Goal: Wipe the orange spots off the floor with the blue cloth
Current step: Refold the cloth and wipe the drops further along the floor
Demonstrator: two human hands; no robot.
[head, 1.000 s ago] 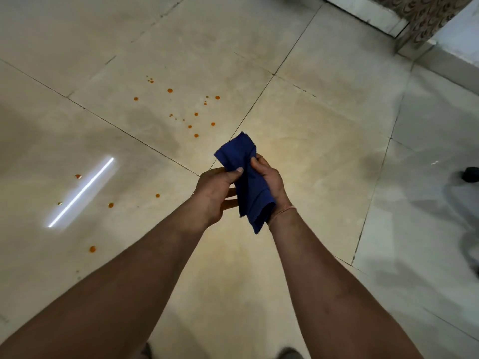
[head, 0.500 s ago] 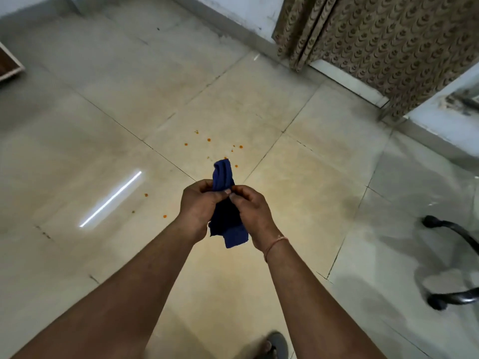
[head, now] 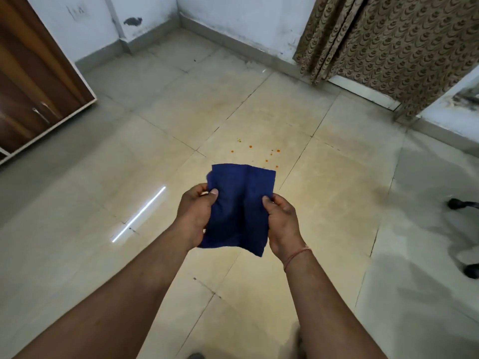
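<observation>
The blue cloth [head: 239,206] is spread flat in the air between both hands, well above the floor. My left hand [head: 195,215] pinches its left edge, thumb on top. My right hand [head: 281,221] grips its right edge. Several small orange spots [head: 259,151] dot the beige tiled floor [head: 337,193] just beyond the cloth's top edge; the cloth hides part of that patch of floor.
A brown wooden cabinet [head: 33,81] stands at the left. A patterned curtain [head: 388,42] hangs at the upper right against a pale wall [head: 233,14]. Black chair legs [head: 464,203] reach in at the right edge. A bright light streak [head: 140,213] reflects on the tiles.
The cloth went from bunched between my hands to opened out flat. My hands moved apart. The view tilted up, so the spots now lie farther ahead and the walls show.
</observation>
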